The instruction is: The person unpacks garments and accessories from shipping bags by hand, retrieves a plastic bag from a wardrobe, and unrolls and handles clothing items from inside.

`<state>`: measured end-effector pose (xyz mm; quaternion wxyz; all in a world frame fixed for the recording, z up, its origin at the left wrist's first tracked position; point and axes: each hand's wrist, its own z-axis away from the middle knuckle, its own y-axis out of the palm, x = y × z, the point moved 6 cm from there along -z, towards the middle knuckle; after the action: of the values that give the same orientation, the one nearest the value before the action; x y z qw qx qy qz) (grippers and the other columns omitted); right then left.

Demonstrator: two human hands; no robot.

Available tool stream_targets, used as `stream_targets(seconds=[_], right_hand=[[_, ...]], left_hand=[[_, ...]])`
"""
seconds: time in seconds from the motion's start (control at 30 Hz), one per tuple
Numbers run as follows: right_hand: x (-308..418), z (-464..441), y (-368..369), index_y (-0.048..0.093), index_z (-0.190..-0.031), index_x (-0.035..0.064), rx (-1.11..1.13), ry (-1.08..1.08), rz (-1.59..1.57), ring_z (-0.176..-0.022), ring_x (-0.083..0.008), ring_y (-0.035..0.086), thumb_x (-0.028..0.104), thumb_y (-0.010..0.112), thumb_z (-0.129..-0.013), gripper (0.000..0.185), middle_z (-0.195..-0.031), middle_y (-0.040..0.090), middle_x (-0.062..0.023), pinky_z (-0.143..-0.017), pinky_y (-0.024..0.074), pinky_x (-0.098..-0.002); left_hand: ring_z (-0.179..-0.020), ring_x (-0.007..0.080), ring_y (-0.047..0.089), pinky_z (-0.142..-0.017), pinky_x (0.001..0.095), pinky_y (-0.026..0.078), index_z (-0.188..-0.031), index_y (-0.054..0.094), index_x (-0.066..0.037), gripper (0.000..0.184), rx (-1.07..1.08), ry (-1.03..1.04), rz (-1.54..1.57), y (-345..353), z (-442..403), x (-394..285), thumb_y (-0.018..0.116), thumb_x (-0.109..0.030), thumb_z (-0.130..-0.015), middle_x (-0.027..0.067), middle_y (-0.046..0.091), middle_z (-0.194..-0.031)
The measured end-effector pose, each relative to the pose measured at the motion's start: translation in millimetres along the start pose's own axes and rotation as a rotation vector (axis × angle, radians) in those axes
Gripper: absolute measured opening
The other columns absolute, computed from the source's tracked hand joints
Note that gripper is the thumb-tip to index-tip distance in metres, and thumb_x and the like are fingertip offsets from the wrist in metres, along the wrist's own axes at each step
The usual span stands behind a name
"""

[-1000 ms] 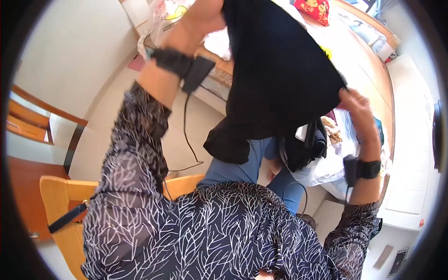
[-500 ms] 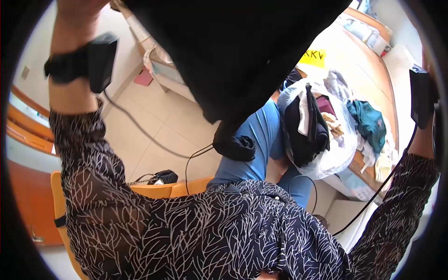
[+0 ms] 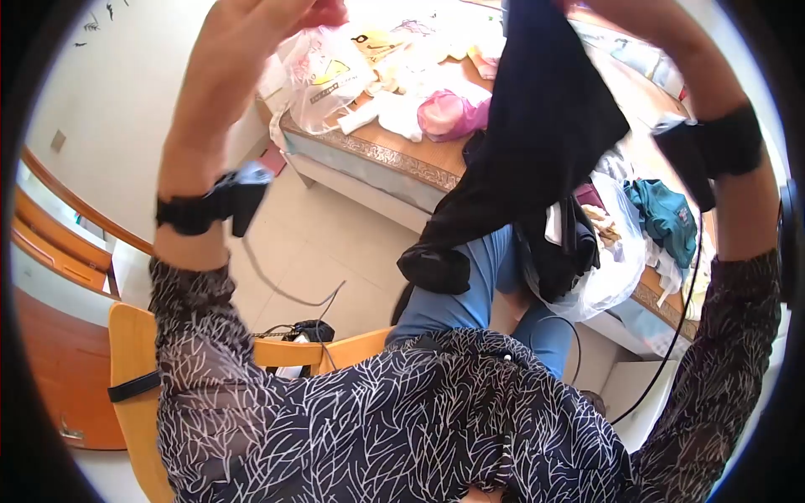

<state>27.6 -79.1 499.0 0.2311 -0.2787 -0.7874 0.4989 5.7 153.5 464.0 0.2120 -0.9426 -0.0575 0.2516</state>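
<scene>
A black garment [image 3: 537,126] hangs from the top edge of the view down to my lap. Its narrow lower end, bunched up [image 3: 434,270], lies over my jeans [image 3: 470,302]. At the top right my right hand [image 3: 608,10], partly cut off by the frame, is closed at the garment's upper part. My left hand [image 3: 277,17] is raised at the top left, apart from the visible cloth; only some curled fingertips show, and whether they grip anything is hidden. Beside my knee sits a clear plastic bag [image 3: 616,272] with dark and beige clothes in it.
A wooden bed platform [image 3: 381,155] carries a pink cloth [image 3: 449,115], a printed plastic bag [image 3: 323,75] and a green garment [image 3: 662,218]. I sit on a wooden chair [image 3: 134,402], with a small black bag [image 3: 312,331] beside it. Cables [image 3: 683,327] trail from both wrist devices.
The black garment has narrowed and swung right, uncovering the bed behind it. Both arms have moved inward, and my left hand is now apart from the visible cloth.
</scene>
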Motion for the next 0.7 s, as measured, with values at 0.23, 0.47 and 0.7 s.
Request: stream_targets(seconds=[0.23, 0.47, 0.7], right_hand=[[66.7, -15.2, -6.7, 0.062, -0.082, -0.0072, -0.268, -0.292, -0.053, -0.066, -0.0197, 0.059, 0.006, 0.047, -0.082, 0.020, -0.070, 0.061, -0.0142, -0.063, 0.0492, -0.0315], [5.0, -16.3, 8.4, 0.062, -0.084, -0.0079, -0.273, 0.074, -0.206, -0.064, -0.0209, 0.061, 0.008, 0.047, -0.081, 0.022, -0.071, 0.063, -0.0137, -0.061, 0.0496, -0.0316], [-9.9, -47.2, 26.0, 0.062, -0.084, -0.0092, -0.294, 0.216, -0.635, -0.066, -0.0219, 0.063, 0.007, 0.047, -0.081, 0.022, -0.074, 0.064, -0.0158, -0.063, 0.0523, -0.0336]], left_hand=[[-0.086, 0.0099, 0.061, -0.079, 0.0268, 0.050, -0.108, 0.063, -0.001, 0.027, 0.102, -0.478, 0.175, 94.8, 27.4, 40.0, 0.065, -0.020, -0.088, 0.0033, 0.066, -0.092], [-0.070, 0.0122, 0.061, -0.067, 0.0256, 0.050, -0.107, 0.059, 0.004, 0.028, 0.384, -0.810, 0.107, 59.5, 119.0, 106.2, 0.056, -0.018, -0.090, 0.0050, 0.063, -0.086], [-0.084, 0.0085, 0.059, -0.071, 0.0232, 0.050, -0.132, 0.049, -0.001, 0.047, 0.290, -0.596, -0.156, -23.5, 46.2, 77.7, 0.051, -0.029, -0.094, 0.0059, 0.063, -0.107]])
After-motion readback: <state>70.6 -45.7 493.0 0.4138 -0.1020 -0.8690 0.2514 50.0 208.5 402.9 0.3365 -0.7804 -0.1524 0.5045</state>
